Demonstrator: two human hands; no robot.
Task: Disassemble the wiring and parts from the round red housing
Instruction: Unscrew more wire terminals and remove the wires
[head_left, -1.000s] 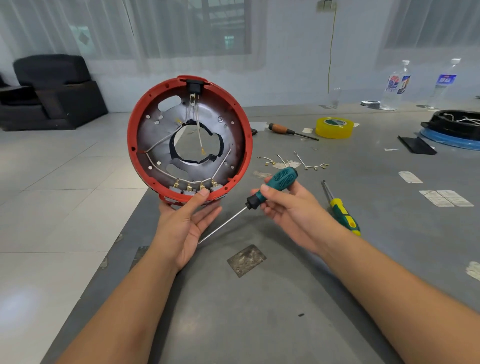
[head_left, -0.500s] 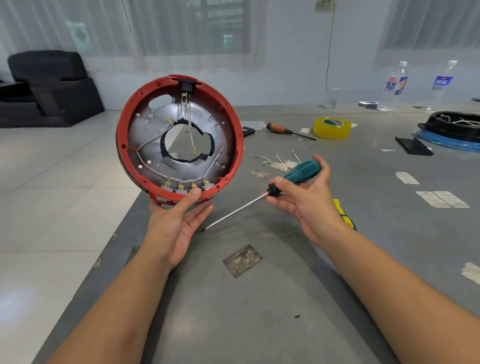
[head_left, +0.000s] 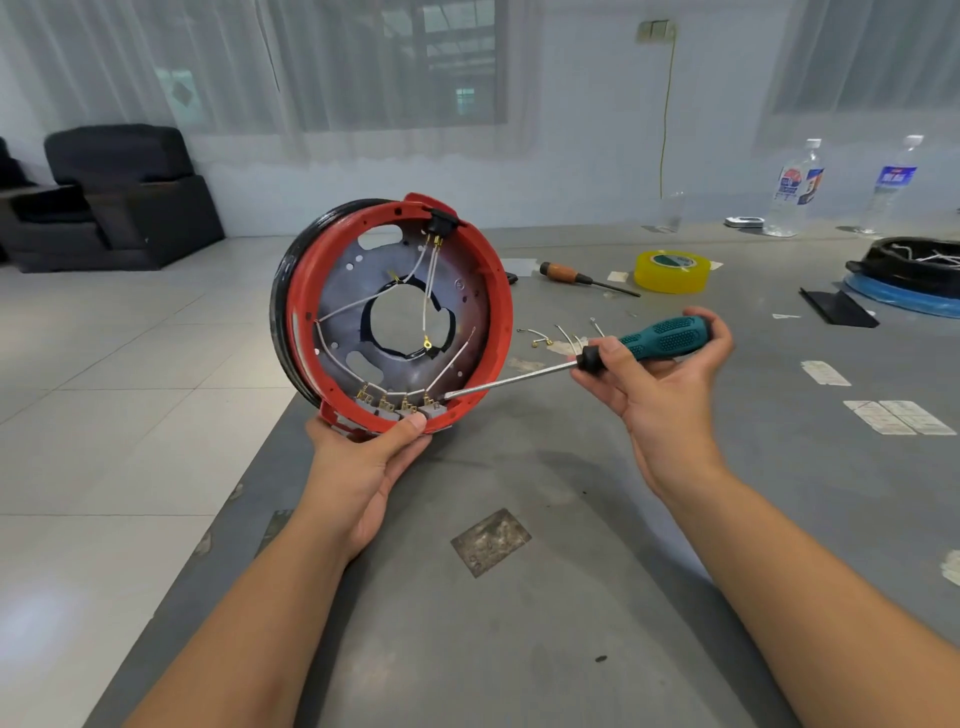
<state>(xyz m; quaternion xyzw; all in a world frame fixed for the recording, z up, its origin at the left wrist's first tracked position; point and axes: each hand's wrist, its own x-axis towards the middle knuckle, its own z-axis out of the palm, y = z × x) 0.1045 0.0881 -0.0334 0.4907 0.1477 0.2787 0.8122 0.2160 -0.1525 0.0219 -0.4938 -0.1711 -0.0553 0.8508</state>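
Note:
My left hand (head_left: 363, 467) grips the bottom rim of the round red housing (head_left: 501, 312), holding it upright above the grey table's left edge, open side towards me. Inside it, white wires (head_left: 426, 291) run from a black socket (head_left: 440, 221) at the top down to a row of brass terminals (head_left: 397, 404) at the bottom. My right hand (head_left: 660, 384) holds a teal-handled screwdriver (head_left: 665, 338). Its metal shaft points left, and the tip touches the rightmost terminal.
Removed wire pieces (head_left: 550, 338) lie on the grey table (head_left: 571, 597) behind the screwdriver. Farther back are a wood-handled screwdriver (head_left: 566, 274), a yellow tape roll (head_left: 671, 270), two water bottles (head_left: 795, 187) and a black and blue housing (head_left: 914, 275) at right. Tiled floor lies left.
The housing has turned slightly to face right and lowered. My right hand swung the screwdriver up from the table, bringing its tip into the housing at the terminals.

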